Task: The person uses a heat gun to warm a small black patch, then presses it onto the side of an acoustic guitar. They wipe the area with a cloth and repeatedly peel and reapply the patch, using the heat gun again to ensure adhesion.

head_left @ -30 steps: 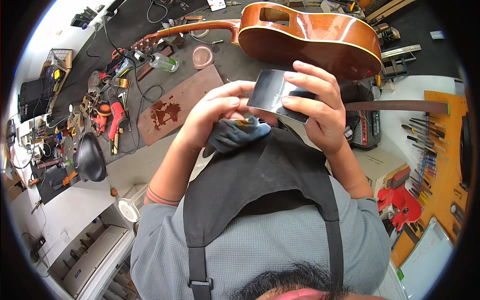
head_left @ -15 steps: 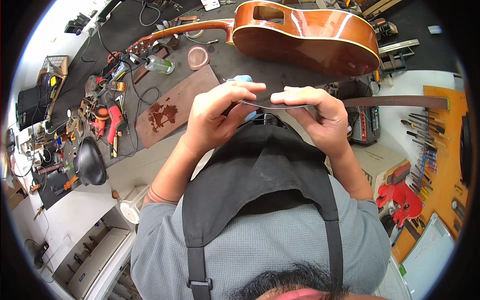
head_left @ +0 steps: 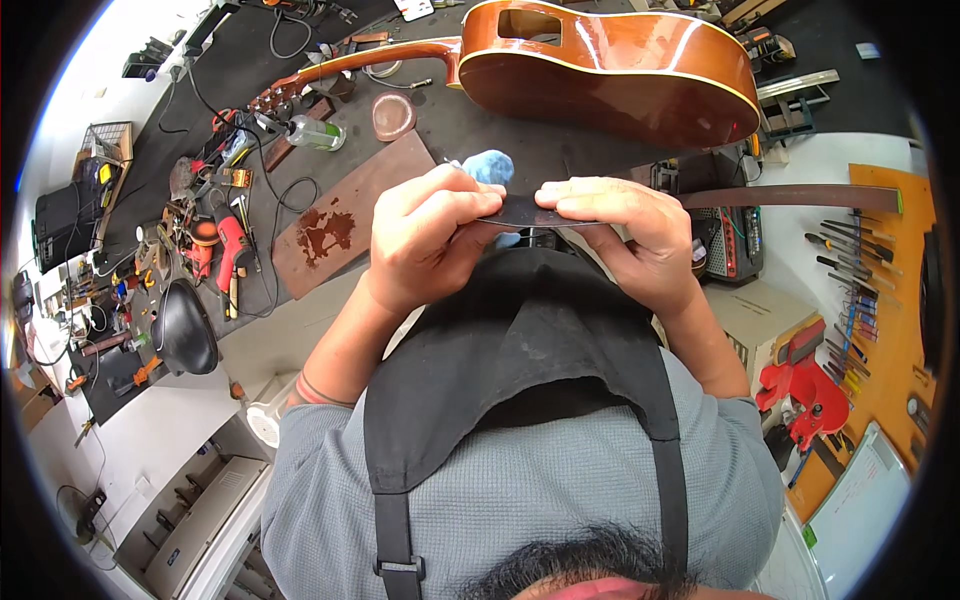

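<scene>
A long, thin dark brown strip (head_left: 800,198), apparently wood, is held by both hands in front of my apron. My left hand (head_left: 425,240) pinches its left end, fingers on top and thumb below. My right hand (head_left: 640,235) grips it farther along, fingers lying across the upper face and thumb underneath. From there the strip runs well out to the right, past the bench. Between the hands its dark face shows, slightly bowed. Just beyond my left fingers is a light blue, rounded soft-looking thing (head_left: 490,166), partly hidden.
A glossy brown acoustic guitar (head_left: 610,90) lies on its side across the dark bench. To the left are a wet-stained brown board (head_left: 345,220), a clear spray bottle (head_left: 315,133), a red heat-gun-like tool (head_left: 232,240) and cables. Files hang on an orange panel (head_left: 880,320) at right.
Both hands have tilted the strip, so more of its flat dark face shows between them. My left fingers have closed down onto its end. More of the blue thing is visible.
</scene>
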Motion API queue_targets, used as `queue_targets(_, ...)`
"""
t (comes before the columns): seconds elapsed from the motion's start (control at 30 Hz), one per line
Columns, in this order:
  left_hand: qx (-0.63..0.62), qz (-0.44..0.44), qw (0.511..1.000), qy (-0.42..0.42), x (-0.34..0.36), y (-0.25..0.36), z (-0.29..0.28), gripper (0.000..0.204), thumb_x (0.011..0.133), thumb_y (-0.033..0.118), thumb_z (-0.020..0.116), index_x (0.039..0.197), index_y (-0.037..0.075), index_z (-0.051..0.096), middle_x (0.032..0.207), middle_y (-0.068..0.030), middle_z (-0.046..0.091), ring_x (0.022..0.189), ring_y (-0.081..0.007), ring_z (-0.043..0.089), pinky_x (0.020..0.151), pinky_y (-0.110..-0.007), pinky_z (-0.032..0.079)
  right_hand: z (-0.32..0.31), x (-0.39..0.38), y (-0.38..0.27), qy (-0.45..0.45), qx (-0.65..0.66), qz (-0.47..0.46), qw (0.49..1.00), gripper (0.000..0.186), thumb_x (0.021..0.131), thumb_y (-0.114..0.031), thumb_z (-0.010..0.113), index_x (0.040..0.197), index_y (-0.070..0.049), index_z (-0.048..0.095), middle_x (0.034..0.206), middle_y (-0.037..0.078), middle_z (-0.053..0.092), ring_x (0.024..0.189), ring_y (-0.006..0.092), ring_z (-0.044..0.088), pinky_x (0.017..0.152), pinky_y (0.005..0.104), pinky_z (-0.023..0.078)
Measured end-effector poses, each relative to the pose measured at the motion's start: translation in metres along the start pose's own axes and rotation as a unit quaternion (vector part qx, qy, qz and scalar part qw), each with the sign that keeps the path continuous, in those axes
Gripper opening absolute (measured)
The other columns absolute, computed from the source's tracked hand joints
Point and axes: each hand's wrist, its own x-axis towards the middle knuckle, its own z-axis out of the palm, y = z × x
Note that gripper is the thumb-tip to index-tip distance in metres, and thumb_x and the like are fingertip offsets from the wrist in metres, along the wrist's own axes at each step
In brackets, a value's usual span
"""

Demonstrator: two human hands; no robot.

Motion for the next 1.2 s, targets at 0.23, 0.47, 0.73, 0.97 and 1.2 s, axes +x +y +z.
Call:
queue_targets(0.23,0.002,0.0,1.0,0.009,-0.001,0.002,0.004,0.02,0.09,0.001,0.09,0.101,-0.002,0.073,0.09,-0.0153,0.081,0.075,-0.0257,0.077,0.068,-0.034,0.061,0.003,-0.003,-0.001,0.013,-0.005,0.01,1.0,0.021,0.095,0.008,0.08,0.113,-0.002,0.077,0.114,0.018,0.086,0.109,0.0343,0.084,0.097,0.0425,0.066)
queue_targets(0.47,-0.028,-0.069,0.997,-0.013,0.0,0.0,0.002,0.03,0.085,0.004,0.094,0.107,0.0,0.074,0.098,-0.014,0.081,0.083,-0.0278,0.079,0.073,-0.035,0.062,0.005,-0.007,0.005,0.016,0.018,0.014,1.0,0.028,0.093,0.01,0.08,0.116,-0.004,0.074,0.118,0.016,0.084,0.11,0.033,0.083,0.096,0.0413,0.067)
queue_targets(0.73,-0.011,-0.046,0.998,-0.044,-0.005,-0.012,0.0,0.033,0.081,-0.001,0.091,0.11,0.005,0.075,0.106,-0.0114,0.081,0.088,-0.0294,0.08,0.074,-0.037,0.064,0.014,-0.02,0.019,0.034,0.082,0.026,0.996,0.037,0.091,0.008,0.084,0.12,-0.006,0.063,0.124,0.018,0.082,0.111,0.0341,0.082,0.095,0.0406,0.066)
queue_targets(0.97,0.005,-0.068,0.995,-0.069,-0.007,-0.01,0.001,0.025,0.087,-0.003,0.086,0.108,0.0,0.073,0.101,-0.0152,0.082,0.092,-0.031,0.081,0.079,-0.038,0.066,0.011,-0.01,0.013,0.022,-0.018,0.024,0.999,0.034,0.089,0.0,0.09,0.118,-0.006,0.073,0.11,0.013,0.084,0.094,0.0294,0.084,0.083,0.0378,0.066)
queue_targets(1.2,0.03,-0.042,0.997,-0.063,-0.009,-0.012,0.004,0.021,0.088,-0.001,0.085,0.103,-0.001,0.071,0.095,-0.0162,0.08,0.078,-0.0287,0.077,0.069,-0.036,0.061,0.012,-0.008,0.012,0.032,-0.078,-0.005,0.996,0.026,0.088,-0.002,0.09,0.111,-0.006,0.078,0.102,0.01,0.085,0.09,0.0287,0.084,0.079,0.0381,0.066)
